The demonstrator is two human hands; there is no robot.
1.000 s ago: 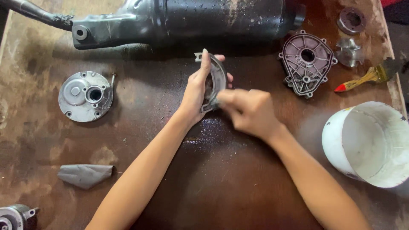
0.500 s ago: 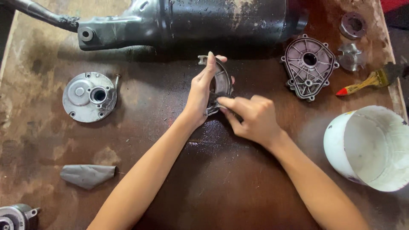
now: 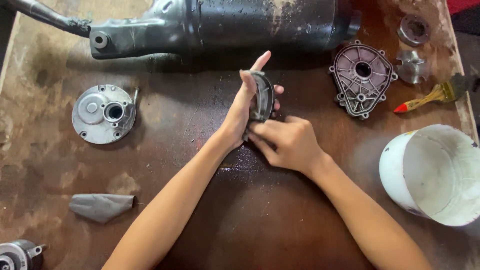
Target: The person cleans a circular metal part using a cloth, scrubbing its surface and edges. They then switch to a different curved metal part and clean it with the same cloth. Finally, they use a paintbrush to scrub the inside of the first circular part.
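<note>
A stained brown tabletop (image 3: 150, 165) carries a black housing (image 3: 225, 25) far, round cover (image 3: 104, 114) left, grey rag (image 3: 100, 206) near, white bucket (image 3: 435, 172) right.

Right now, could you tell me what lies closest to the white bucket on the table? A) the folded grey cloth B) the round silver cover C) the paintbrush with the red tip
C: the paintbrush lies just above the white bucket at the table's right side, while the grey cloth and round silver cover sit far left.

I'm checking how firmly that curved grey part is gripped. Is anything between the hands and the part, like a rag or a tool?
Nothing visible is. The left hand holds the curved grey part upright, bare fingers straight on it. The right hand touches its lower end, also bare. The grey rag lies apart on the table.
</note>
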